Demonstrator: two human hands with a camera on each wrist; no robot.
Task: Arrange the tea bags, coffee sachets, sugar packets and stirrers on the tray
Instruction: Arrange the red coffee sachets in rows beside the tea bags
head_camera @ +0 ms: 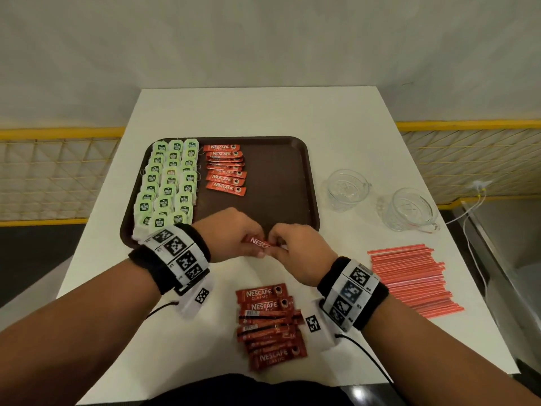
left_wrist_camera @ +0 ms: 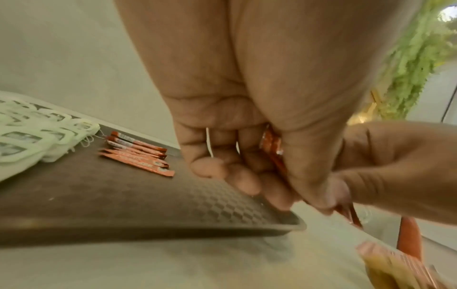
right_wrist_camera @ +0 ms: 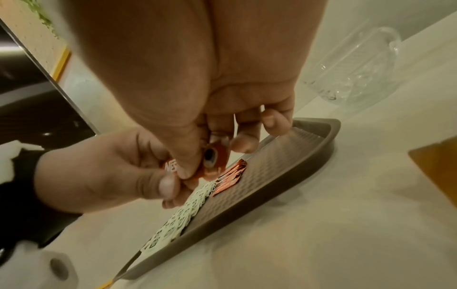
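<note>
Both hands meet above the near edge of the brown tray and pinch red coffee sachets between them. My left hand grips the left end and my right hand grips the right end. In the right wrist view the held coffee sachets show a logo under my thumb. Green tea bags fill the tray's left side in three columns. Several coffee sachets lie in a column beside them. A loose pile of coffee sachets lies on the table near me. Red stirrers are heaped at the right.
Two clear glass cups stand right of the tray. The white table ends near the stirrers on the right. A white cable runs off the table's right side. A yellow railing lies beyond.
</note>
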